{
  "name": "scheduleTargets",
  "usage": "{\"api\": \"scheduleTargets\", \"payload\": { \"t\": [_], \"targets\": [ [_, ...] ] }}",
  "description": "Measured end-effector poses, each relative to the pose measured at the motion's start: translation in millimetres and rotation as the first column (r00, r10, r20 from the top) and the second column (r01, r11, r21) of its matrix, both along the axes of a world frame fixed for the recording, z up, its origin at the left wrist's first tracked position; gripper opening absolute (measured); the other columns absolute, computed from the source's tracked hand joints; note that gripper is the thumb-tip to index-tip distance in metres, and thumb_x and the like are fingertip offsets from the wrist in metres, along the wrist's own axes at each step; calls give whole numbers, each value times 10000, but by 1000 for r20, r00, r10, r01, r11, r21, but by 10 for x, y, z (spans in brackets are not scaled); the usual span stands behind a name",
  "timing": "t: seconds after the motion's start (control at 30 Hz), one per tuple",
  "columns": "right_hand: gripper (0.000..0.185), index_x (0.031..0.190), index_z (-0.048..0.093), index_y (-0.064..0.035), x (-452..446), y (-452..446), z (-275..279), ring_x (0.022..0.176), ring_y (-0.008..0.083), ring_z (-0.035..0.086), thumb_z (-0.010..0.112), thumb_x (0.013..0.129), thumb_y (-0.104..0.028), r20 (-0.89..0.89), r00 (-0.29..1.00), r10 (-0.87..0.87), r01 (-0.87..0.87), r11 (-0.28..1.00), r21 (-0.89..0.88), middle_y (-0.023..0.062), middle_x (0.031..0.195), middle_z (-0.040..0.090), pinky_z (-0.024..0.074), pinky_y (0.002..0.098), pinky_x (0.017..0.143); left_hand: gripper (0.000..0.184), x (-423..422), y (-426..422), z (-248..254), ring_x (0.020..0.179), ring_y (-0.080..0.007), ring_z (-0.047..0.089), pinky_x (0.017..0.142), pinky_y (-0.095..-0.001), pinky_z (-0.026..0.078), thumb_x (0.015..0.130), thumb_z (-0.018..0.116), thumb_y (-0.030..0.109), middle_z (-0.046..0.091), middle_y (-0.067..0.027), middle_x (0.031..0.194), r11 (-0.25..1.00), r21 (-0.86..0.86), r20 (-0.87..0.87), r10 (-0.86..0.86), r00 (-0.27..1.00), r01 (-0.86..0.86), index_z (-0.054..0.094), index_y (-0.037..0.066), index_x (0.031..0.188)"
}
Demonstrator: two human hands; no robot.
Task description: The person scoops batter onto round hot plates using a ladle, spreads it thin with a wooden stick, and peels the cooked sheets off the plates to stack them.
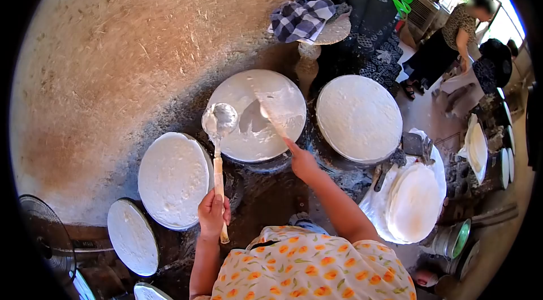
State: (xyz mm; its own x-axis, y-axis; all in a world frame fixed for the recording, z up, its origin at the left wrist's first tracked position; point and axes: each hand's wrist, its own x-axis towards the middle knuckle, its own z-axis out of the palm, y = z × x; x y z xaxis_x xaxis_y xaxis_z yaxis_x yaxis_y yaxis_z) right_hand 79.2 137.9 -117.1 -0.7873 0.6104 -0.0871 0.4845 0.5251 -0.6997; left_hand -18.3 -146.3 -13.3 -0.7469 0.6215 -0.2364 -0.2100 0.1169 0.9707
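My left hand [211, 215] is wrapped round the wooden handle of a ladle [219, 167]. The ladle's bowl, smeared with white batter, hangs over the left rim of the middle round griddle [240, 150]. In my right hand [304, 163] is a thin wooden spatula [274, 119], its far part lying across that griddle. White batter [283, 96] covers much of the surface around a darker grey patch in the middle. To the right stands another griddle topped with a white round sheet [359, 119], and one more white round [173, 181] lies to the left.
A stack of pale flat rounds [417, 201] lies on white plastic at right. Behind are black coal briquettes [365, 11] and a checked cloth [302, 17] on a stand. Another person [452, 39] bends at upper right. A fan [45, 243] stands at lower left.
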Motion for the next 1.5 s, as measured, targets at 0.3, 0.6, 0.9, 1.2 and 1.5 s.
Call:
{"api": "scheduleTargets", "payload": {
  "t": [0.3, 0.6, 0.9, 1.2, 1.5],
  "targets": [
    [642, 1424, 295, -291, 58, 360, -20, 662, 350, 629, 419, 851, -31, 343, 936, -73, -123, 849, 515, 193, 776, 630, 499, 469, 601, 236, 36, -123, -22, 389, -73, 416, 346, -220, 358, 968, 404, 173, 452, -15, 567, 1000, -25, 2, 14, 1000, -14, 492, 25, 806],
    [644, 1354, 418, -233, 136, -127, -19, 746, 439, 601, 447, 768, 33, -195, 966, 168, -172, 985, -5, 257, 860, 622, 478, 506, 681, 241, 41, -107, -83, 379, -94, 415, 350, -238, 367, 960, 407, 163, 445, -30, 546, 1000, -1, 126, 20, 992, -20, 486, 25, 778],
    [661, 1345, 426, -319, 403, -367, -295, 722, 431, 609, 446, 782, 26, -124, 991, 44, -45, 999, -8, 260, 858, 621, 480, 499, 652, 250, 36, -114, -122, 360, -102, 410, 346, -237, 360, 965, 394, 170, 430, -32, 507, 1000, 0, 137, 4, 991, -4, 479, 26, 779],
    [655, 1365, 394, -324, 313, -455, -216, 687, 431, 598, 470, 797, -6, -114, 991, 71, -75, 997, -24, 269, 792, 609, 461, 513, 631, 173, -42, -269, -215, 414, -97, 423, 339, -243, 373, 957, 408, 152, 490, -56, 677, 1000, 6, 141, -25, 990, 24, 464, 22, 858],
    [599, 1352, 421, -262, 173, -168, -235, 797, 431, 596, 457, 812, -4, -311, 944, 106, -88, 994, 73, 258, 912, 618, 472, 491, 721, 208, -43, -277, -203, 400, -102, 418, 339, -248, 366, 957, 404, 150, 486, -54, 647, 999, -30, 143, 24, 989, -20, 479, 20, 815]
  ]
}}
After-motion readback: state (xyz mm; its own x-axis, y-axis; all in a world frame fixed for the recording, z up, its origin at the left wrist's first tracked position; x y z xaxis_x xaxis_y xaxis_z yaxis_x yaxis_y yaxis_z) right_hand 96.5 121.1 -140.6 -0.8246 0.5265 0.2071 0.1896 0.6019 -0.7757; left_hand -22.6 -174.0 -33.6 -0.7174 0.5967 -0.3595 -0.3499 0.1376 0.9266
